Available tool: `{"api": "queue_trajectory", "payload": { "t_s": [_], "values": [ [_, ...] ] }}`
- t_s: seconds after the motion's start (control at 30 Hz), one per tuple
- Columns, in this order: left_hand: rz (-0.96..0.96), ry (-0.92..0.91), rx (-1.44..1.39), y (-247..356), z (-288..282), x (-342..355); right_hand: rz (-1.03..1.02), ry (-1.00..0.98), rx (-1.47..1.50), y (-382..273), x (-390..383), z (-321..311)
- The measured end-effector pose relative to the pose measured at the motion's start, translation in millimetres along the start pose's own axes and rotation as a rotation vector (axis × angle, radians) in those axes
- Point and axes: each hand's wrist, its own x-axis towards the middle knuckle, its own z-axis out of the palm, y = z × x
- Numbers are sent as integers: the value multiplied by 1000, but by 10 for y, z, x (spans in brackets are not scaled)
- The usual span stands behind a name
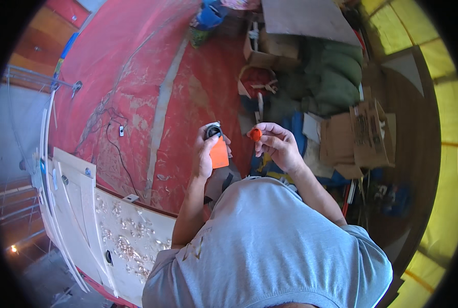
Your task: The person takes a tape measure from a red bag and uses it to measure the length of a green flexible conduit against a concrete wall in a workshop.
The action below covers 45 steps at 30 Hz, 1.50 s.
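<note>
In front of my grey T-shirt, my left hand [208, 154] grips an orange flat-sided object [219, 154] with a dark round ring [213, 131] at its top, its thumb up against the ring. A little to its right, my right hand [274, 141] is closed on a small round orange piece [254, 134], like a cap, pinched between thumb and fingers. The two pieces are apart.
A dusty red sheet [136, 87] covers the floor, with cables crossing it. Cardboard boxes [342, 138] and green sacks [331, 77] stand at right. At lower left are pale boards [72, 205] and a bench strewn with shavings [126, 236]. Yellow lining [439, 179] edges the right.
</note>
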Motion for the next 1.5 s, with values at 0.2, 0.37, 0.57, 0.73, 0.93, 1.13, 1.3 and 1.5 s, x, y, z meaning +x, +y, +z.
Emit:
{"api": "queue_trajectory", "payload": {
  "t_s": [0.2,0.37,0.57,0.73,0.93,1.13,1.3,1.5],
  "values": [
    [24,-50,120,922,-772,805,-77,-91,-360,-226,1380,1094],
    [29,103,-15,1219,-1294,1321,-204,-176,-359,-116,2303,1465],
    [-62,241,-250,1430,-1906,1848,-16,-134,-164,-59,3396,1732],
    [-94,348,-293,1406,-2878,2469,142,-159,87,81,4652,1775],
    [6,535,-438,2108,-3645,3342,225,-296,173,-349,6444,2417],
    [145,592,-399,2763,-4148,4469,168,-420,85,-941,7954,3048],
    [92,630,-422,3088,-4310,5335,196,-508,-58,-942,8718,3336],
    [-266,330,-338,3281,-4763,6518,121,-368,-228,-843,9302,3300]
  ]
}}
